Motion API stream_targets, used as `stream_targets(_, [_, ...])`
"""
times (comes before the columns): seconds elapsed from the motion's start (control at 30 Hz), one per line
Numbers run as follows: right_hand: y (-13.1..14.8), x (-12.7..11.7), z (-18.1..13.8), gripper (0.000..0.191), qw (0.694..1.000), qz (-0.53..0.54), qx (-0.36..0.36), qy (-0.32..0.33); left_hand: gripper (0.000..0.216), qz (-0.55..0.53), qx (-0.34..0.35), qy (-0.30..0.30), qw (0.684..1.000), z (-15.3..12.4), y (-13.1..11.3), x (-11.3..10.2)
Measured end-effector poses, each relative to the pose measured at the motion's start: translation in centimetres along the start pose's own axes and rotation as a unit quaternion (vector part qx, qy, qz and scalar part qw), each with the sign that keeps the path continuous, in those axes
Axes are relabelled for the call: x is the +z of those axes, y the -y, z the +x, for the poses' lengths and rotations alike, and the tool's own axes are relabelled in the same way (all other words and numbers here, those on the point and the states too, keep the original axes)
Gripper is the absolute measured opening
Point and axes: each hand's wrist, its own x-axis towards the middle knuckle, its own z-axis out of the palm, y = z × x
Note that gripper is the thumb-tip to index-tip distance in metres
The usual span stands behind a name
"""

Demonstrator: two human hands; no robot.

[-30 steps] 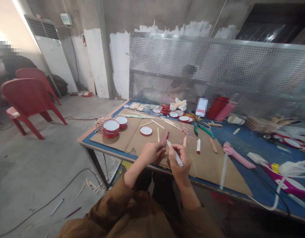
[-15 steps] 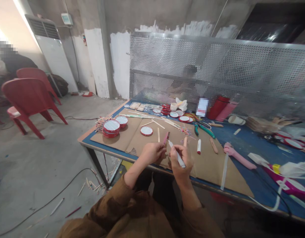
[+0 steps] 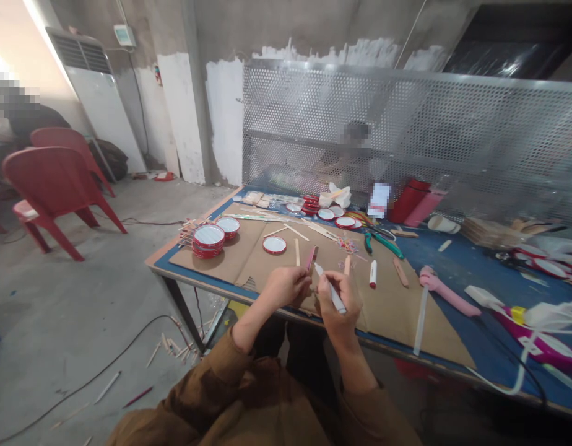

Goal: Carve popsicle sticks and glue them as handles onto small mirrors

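Observation:
My left hand (image 3: 282, 287) is closed, pinching a flat pinkish-red stick (image 3: 310, 257) that points up and away over the cardboard (image 3: 249, 263). My right hand (image 3: 344, 319) grips a white marker pen (image 3: 335, 297), its tip close to the stick; whether they touch I cannot tell. Just beyond the hands lie a plain wooden stick (image 3: 298, 253) and a small red-rimmed white disc (image 3: 274, 245). To the right of my right hand are a white marker with a red end (image 3: 372, 274) and a wooden piece (image 3: 400, 272).
Stacked small red drums (image 3: 208, 241) stand at the cardboard's left. Behind are green-handled pliers (image 3: 388, 244), coloured bands (image 3: 347, 246) and a phone (image 3: 379, 201). A pink tool (image 3: 448, 294) and a purple glue gun (image 3: 541, 341) lie right. A perforated metal panel (image 3: 304, 99) backs the table.
My right hand and the marker have shifted very slightly left. My left hand and the stick look almost unmoved.

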Motion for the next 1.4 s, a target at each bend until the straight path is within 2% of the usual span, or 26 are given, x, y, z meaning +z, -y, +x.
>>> stream_targets(0.3, [-0.25,0.08,-0.24,0.007,1.0,0.012,0.024,-0.002,0.024,0.017,-0.009,0.003,1.0,0.1,0.01,-0.04])
stream_targets(0.67, [0.03,-0.11,-0.01,0.005,1.0,-0.004,-0.016,0.002,0.025,0.01,-0.002,-0.001,1.0,0.07,0.09,0.09])
stream_targets(1.4, [-0.02,0.01,0.0,0.006,1.0,-0.011,-0.02,0.003,0.021,-0.01,-0.008,-0.003,1.0,0.04,-0.09,-0.12])
